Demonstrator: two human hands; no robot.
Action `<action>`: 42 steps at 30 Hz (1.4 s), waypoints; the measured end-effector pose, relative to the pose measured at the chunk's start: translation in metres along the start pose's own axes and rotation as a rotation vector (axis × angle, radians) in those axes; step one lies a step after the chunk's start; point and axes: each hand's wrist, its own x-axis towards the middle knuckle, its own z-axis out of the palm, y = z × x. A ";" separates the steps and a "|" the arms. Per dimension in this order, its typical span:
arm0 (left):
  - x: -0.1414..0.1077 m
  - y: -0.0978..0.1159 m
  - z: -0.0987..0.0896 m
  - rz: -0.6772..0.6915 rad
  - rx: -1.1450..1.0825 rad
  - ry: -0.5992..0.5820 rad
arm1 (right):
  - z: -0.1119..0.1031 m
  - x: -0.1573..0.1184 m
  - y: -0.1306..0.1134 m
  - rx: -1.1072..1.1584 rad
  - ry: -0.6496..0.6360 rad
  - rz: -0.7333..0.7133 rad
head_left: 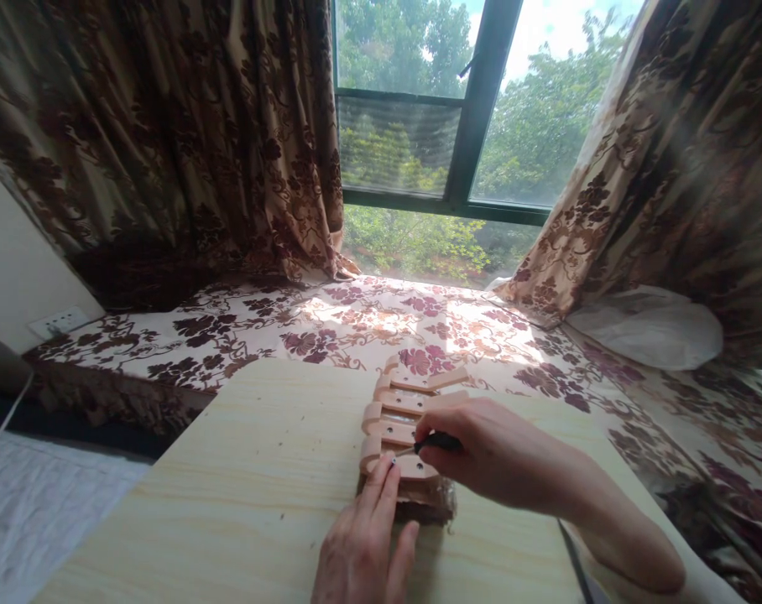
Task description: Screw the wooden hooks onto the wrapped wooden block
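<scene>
A row of pale beige strap-like pieces [397,430] with rounded looped ends and dark round dots lies across a brown, rough-edged block [425,503]. My left hand [365,537] rests at the near end, its fingers stretched out and fingertips pressing the nearest strap's left part beside a dark dot. My right hand [482,445] is closed round the black handle [441,442] of a small tool. Its thin shaft points left toward my left fingertips, low over the nearest straps. Whether the tip touches the strap I cannot tell.
A pale wooden board [230,486] lies under the work, with small dark specks on it. Beyond it is a ledge covered in flowered cloth [331,335]. A white plastic bag [651,327] lies at the right. Patterned curtains [280,151] flank the window [406,143].
</scene>
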 end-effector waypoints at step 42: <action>-0.005 -0.007 0.010 -0.013 -0.112 0.070 | -0.021 0.036 -0.006 -0.194 -0.276 -0.242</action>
